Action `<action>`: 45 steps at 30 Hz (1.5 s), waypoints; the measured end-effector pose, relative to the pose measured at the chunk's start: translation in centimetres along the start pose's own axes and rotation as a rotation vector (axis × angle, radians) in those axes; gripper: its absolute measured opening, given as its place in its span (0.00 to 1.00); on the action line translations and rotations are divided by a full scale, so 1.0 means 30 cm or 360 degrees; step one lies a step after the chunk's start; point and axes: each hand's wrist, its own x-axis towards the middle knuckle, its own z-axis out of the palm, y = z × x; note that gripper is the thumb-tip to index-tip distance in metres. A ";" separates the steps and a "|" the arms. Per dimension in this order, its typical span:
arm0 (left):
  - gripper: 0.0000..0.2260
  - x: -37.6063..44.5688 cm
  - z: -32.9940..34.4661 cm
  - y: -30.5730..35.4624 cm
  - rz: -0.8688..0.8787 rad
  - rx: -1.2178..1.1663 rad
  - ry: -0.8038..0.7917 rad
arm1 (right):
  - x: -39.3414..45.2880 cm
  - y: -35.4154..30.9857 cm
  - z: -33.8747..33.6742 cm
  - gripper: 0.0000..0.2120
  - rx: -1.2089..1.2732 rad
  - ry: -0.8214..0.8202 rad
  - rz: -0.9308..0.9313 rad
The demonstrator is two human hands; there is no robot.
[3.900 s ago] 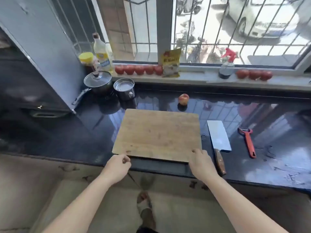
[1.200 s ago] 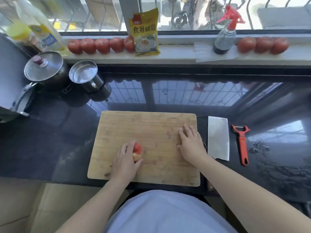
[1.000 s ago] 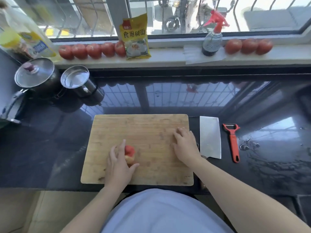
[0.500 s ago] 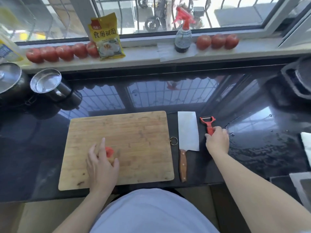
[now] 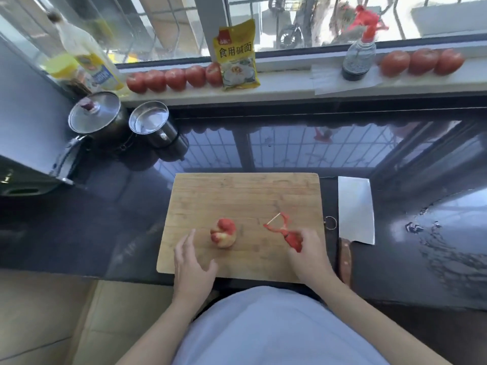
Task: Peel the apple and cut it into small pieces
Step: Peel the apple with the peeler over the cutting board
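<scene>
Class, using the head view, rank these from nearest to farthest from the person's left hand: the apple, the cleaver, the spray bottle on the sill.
From the left hand:
1. Apple, on the cutting board just beyond the fingers.
2. Cleaver, on the counter right of the board.
3. Spray bottle, far back on the sill, to the right.

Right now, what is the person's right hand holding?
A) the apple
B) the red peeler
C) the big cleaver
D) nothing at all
B: the right hand grips the red peeler over the cutting board, while the cleaver lies untouched on the counter beside the board and the apple sits on the board just beyond the open left hand.
</scene>
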 end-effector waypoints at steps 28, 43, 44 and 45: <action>0.32 0.312 -0.157 0.071 0.0250 -0.0486 -0.1249 | 0.018 -0.238 0.101 0.20 -0.1135 0.0637 -0.0672; 0.18 0.194 -0.090 0.201 -0.0201 -0.1520 -0.1088 | 0.029 -0.423 0.122 0.18 -0.1188 0.0754 -0.1152; 0.18 0.188 -0.085 0.198 -0.0159 -0.1457 -0.1037 | 0.023 -0.425 0.125 0.18 -0.1197 0.0772 -0.1148; 0.17 0.183 -0.080 0.196 -0.0132 -0.1408 -0.0994 | 0.019 -0.425 0.125 0.18 -0.1210 0.0782 -0.1146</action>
